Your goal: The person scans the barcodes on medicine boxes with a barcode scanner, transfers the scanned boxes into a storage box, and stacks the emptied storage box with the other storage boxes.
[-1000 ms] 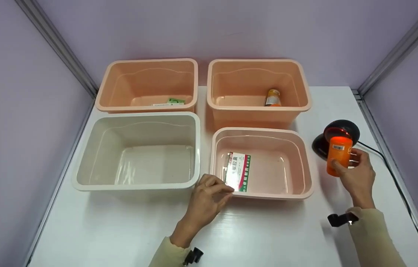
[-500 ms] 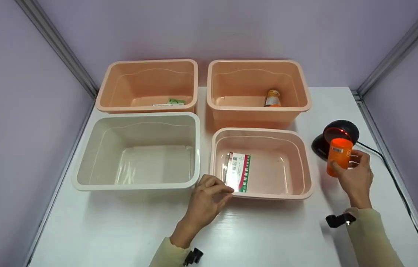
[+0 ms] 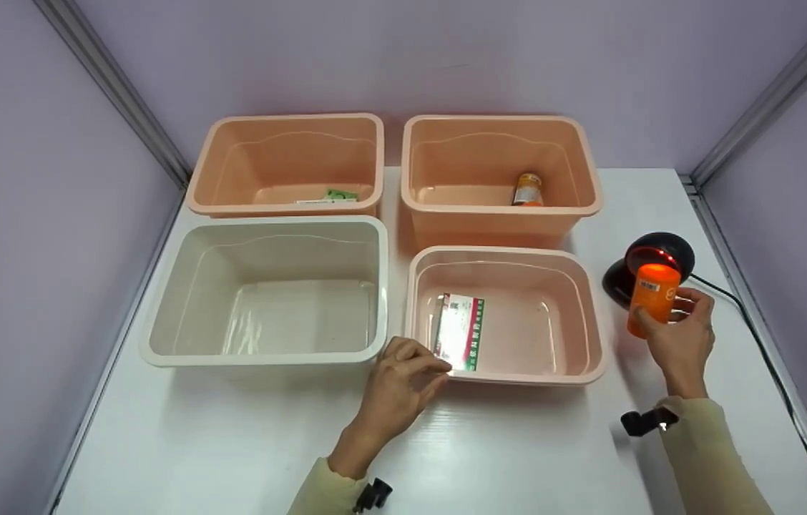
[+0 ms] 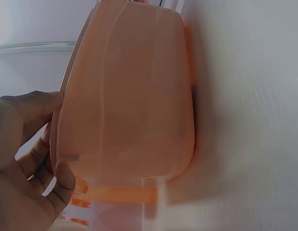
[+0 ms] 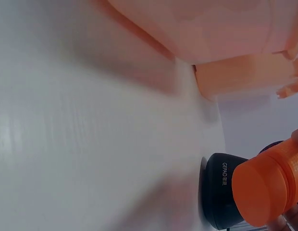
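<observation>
My right hand (image 3: 682, 343) grips an orange pill bottle (image 3: 654, 293) between thumb and fingers, in front of the red-lit window of a black barcode scanner (image 3: 669, 247). A barcode label shows high on the bottle's side. In the right wrist view, the bottle's round orange end (image 5: 259, 192) overlaps the scanner's base (image 5: 218, 187). My left hand (image 3: 396, 386) pinches the near-left rim of the light pink bin (image 3: 518, 379); the left wrist view shows its thumb and fingers on that bin's rim (image 4: 56, 125). Inside lies a white, red and green medicine box (image 3: 457, 332).
A grey-white bin (image 3: 267, 360) stands left of the pink one. Behind are two orange bins: the left one (image 3: 289, 209) holds a green-and-white package (image 3: 340, 194), the right one (image 3: 496, 209) an orange-labelled bottle (image 3: 529, 189). The scanner's black cable (image 3: 768, 350) runs along the right side.
My right hand and the bottle have shifted slightly left, and the bottle has tilted a little before the scanner. The left hand keeps its place at the pink bin's rim.
</observation>
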`<state>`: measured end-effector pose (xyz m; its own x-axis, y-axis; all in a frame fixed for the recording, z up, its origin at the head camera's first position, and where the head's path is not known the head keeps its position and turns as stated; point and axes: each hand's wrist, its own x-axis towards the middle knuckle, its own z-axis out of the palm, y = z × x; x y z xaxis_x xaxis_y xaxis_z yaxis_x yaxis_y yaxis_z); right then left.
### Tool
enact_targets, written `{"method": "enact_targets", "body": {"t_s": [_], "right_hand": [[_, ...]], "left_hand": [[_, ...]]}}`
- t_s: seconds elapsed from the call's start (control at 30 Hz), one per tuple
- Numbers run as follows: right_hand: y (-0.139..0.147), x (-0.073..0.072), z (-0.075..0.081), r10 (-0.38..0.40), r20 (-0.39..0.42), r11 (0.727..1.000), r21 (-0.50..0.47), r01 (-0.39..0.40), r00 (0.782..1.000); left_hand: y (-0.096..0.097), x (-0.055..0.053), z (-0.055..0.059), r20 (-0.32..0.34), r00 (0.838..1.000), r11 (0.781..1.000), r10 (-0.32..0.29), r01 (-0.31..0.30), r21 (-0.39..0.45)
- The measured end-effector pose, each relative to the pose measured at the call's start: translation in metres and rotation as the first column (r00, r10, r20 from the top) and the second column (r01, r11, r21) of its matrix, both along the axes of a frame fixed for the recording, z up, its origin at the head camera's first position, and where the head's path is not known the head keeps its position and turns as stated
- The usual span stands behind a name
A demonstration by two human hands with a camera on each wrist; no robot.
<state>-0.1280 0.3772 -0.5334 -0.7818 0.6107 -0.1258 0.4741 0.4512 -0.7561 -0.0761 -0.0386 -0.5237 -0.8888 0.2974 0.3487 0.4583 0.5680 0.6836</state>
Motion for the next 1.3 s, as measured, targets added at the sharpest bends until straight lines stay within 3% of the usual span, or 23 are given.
{"method": "enact_targets", "body": {"t_s": [0.27, 0.67, 0.93, 1.3], "right_hand": [[0.002, 0.000, 0.001, 0.041, 0.020, 0.999, -0.021, -0.040, 0.999], [-0.001, -0.006, 0.000, 0.149, 0.015, 0.979, -0.142, -0.145, 0.989], [0.001, -0.011, -0.001, 0.247, 0.047, 0.942, -0.245, -0.228, 0.968], [0.007, -0.017, 0.000, 0.269, 0.028, 0.874, -0.426, -0.232, 0.963]], "left_hand": [[0.002, 0.000, 0.001, -0.013, 1.000, 1.000, 0.004, -0.004, -0.008], [0.001, 0.001, 0.002, 0.048, 0.999, 1.000, 0.009, -0.008, -0.016], [0.002, 0.001, 0.002, 0.055, 0.998, 1.000, 0.015, -0.014, -0.024], [0.002, 0.001, 0.003, 0.036, 0.999, 1.000, 0.010, -0.010, -0.011]]}}
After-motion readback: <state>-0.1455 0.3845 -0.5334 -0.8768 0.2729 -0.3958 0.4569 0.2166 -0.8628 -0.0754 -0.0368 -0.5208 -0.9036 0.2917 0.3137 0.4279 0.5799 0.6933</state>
